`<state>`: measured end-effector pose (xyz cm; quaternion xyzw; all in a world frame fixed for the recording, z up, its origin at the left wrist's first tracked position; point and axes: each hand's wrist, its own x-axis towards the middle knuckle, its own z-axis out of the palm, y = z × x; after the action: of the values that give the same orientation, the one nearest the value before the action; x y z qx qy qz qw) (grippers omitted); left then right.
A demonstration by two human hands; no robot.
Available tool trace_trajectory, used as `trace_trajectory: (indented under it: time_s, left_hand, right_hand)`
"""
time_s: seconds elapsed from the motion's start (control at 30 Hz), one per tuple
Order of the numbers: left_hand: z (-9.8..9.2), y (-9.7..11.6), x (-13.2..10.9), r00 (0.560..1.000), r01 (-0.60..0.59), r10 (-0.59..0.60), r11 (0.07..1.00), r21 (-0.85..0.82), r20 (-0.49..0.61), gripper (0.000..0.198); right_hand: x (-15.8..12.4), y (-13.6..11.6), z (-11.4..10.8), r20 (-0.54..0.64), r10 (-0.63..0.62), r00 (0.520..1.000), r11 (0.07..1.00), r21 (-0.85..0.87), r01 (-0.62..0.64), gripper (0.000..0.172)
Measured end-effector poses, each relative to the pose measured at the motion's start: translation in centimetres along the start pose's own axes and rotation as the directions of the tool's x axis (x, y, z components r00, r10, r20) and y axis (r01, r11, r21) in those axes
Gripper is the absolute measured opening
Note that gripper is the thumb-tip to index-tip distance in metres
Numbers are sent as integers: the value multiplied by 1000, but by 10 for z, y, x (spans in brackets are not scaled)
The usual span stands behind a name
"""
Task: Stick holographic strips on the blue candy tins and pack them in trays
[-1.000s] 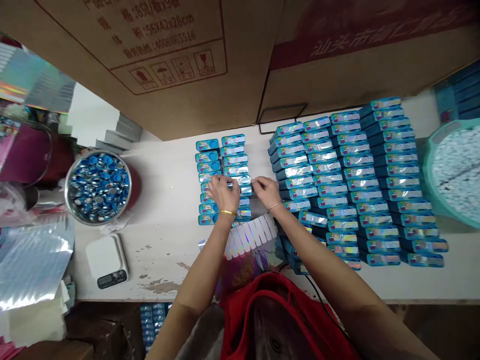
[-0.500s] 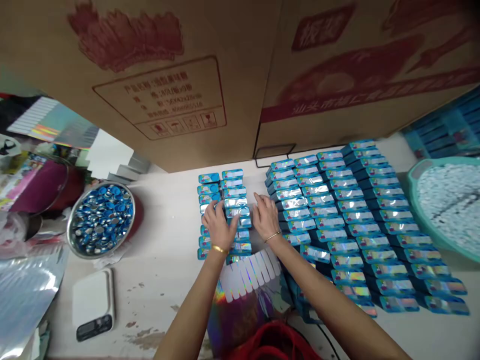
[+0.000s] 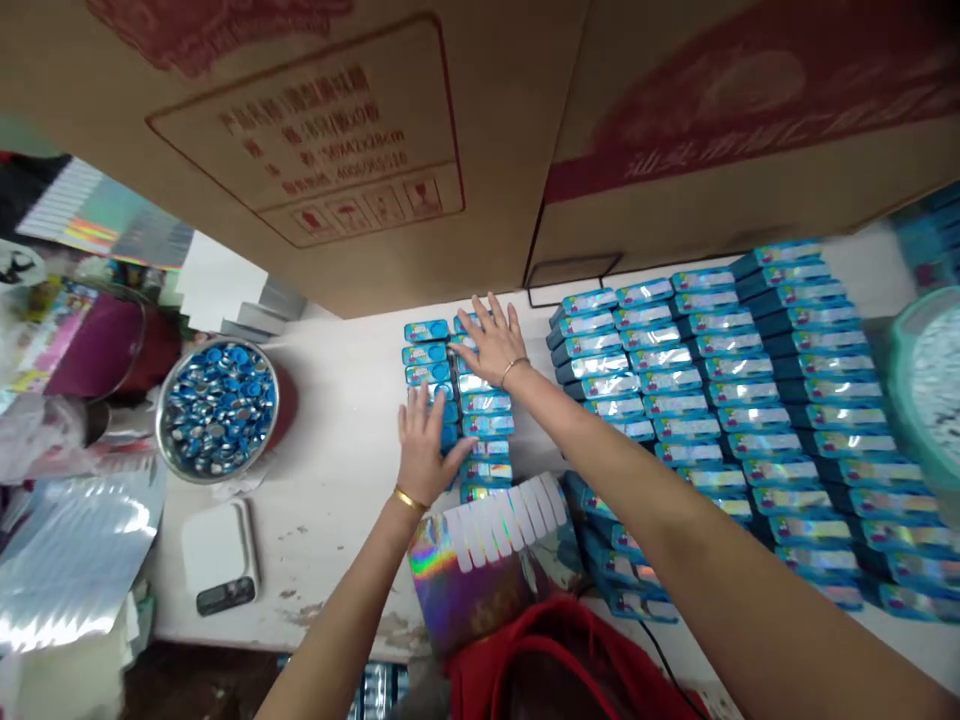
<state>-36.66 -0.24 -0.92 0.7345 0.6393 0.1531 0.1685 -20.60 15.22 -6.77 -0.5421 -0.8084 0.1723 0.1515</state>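
The left hand (image 3: pixel 426 455) is held open, with fingers spread, against two narrow columns of blue tins (image 3: pixel 486 425) on the white table (image 3: pixel 330 560). The right hand (image 3: pixel 495 345) is also kept open, laid over the far end of these columns. Nothing is gripped. A sheet of holographic strips (image 3: pixel 502 520) is lying just below, and a steel bowl of blue caps (image 3: pixel 217 410) is placed to the left.

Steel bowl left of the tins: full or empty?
Full: the steel bowl holds round blue and silver pieces packed across its whole inside.
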Motion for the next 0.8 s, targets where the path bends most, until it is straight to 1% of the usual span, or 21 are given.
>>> trace_trajectory:
  time_s: [0.03,0.07,0.1,0.13,0.17,0.2,0.23,0.27,0.3,0.33,0.43,0.5,0.53,0.57,0.6,0.63,0.67,0.7,0.73,0.77,0.8]
  left_hand:
    - [-5,-5,-15,992,101,-105,993,-59,-74,75]
    - [-9,-9,-32,963,218,-234,968,-127,-132,74]
    - [-13,-12,-51,913,342,-377,916,-210,-156,74]
    - [-15,-15,-71,849,461,-515,833,-307,-122,75]
    - [-17,-16,-91,781,561,-624,720,-409,-25,74]
    - [-17,-15,-110,724,635,-680,590,-499,117,70]
    - [-16,-14,-127,683,680,-681,462,-569,265,62]
    - [-16,-13,-142,663,701,-644,354,-619,383,53]
    - [-16,-13,-155,658,705,-600,279,-652,455,45]
    - [-18,-17,-165,663,698,-572,239,-675,483,42]
    - [-43,-52,-188,660,685,-611,251,-683,437,43]
    - [-73,-89,-199,611,717,-706,302,-628,358,51]
    - [-88,-106,-203,590,737,-753,357,-574,290,56]
    - [-101,-119,-206,576,758,-800,445,-477,167,62]
    - [-111,-126,-208,597,750,-802,558,-354,2,70]
    - [-115,-126,-208,656,709,-744,666,-232,-128,76]
    - [-114,-117,-206,733,637,-646,762,-118,-216,80]
    - [-106,-101,-202,818,529,-520,848,-33,-245,81]
    - [-93,-79,-197,895,405,-396,914,3,-205,79]
    - [-76,-53,-191,951,279,-275,960,11,-142,77]
    - [-57,-26,-185,986,160,-159,987,15,-55,78]
  right_hand:
    - [-1,2,0,-1,-1,1000,1000,4,1,72]
    - [-3,5,-1,-5,-1,1000,1000,8,1,74]
    - [-5,6,-2,-10,0,1000,1000,12,0,76]
    - [-9,8,-2,-18,3,1000,1000,12,-3,77]
    - [-14,8,-3,-27,7,1000,1000,10,-6,77]
    - [-21,8,-4,-35,10,999,1000,5,-10,77]
    - [-30,8,-6,-39,13,999,1000,-2,-13,77]
    - [-39,8,-7,-39,16,999,1000,-9,-16,76]
    - [-48,7,-8,-34,17,999,1000,-16,-18,76]
    - [-57,7,-10,-25,17,1000,1000,-23,-18,75]
    - [-81,10,-18,3,14,1000,998,-53,-14,72]
    - [-90,14,-24,7,18,1000,997,-74,-17,72]
    - [-93,16,-27,6,21,1000,996,-83,-20,72]
    - [-95,18,-30,5,23,1000,996,-89,-23,73]
    - [-95,19,-33,6,24,1000,995,-93,-24,73]
    - [-94,19,-35,8,25,1000,995,-94,-24,72]
    - [-92,18,-36,11,24,1000,995,-93,-23,72]
    - [-89,17,-36,15,22,1000,996,-91,-21,72]
    - [-85,14,-36,17,18,1000,996,-88,-17,72]
    - [-81,11,-36,17,14,1000,996,-84,-12,71]
    - [-75,8,-34,18,9,1000,997,-80,-7,71]
